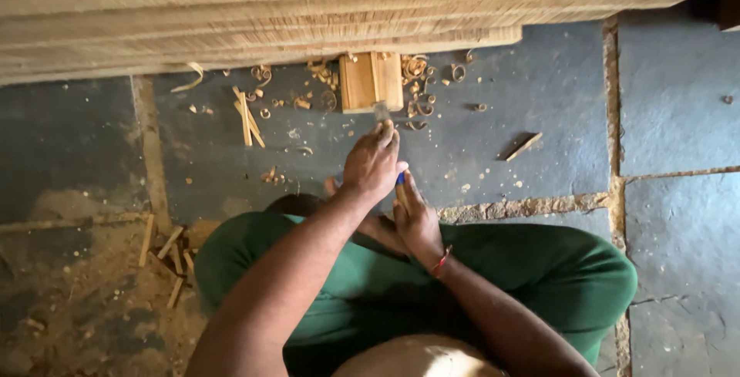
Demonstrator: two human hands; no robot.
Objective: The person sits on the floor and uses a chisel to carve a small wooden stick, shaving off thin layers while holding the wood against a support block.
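Person sits cross-legged on a dark stone floor, green trousers filling the lower middle of the frame. Left hand and right hand are both on a chisel at centre frame. Left hand fingers are wrapped round the upper shaft; right hand fingers are closed on the blue handle end lower down. The chisel's long axis runs near vertical in the frame, metal tip pointing up toward a small wood block and touching or just short of its lower edge; cannot tell which.

The block lies flat at upper centre, right against a stack of long planks that spans the whole top of the frame and shuts off room above. Open floor to the right of the block, with one loose wood sliver well apart. Wood shavings curl round both sides of the block. Thin offcut sticks sit upper left of the hands, more scraps in sawdust at lower left. A mortar joint runs down the right side. No containers in view.
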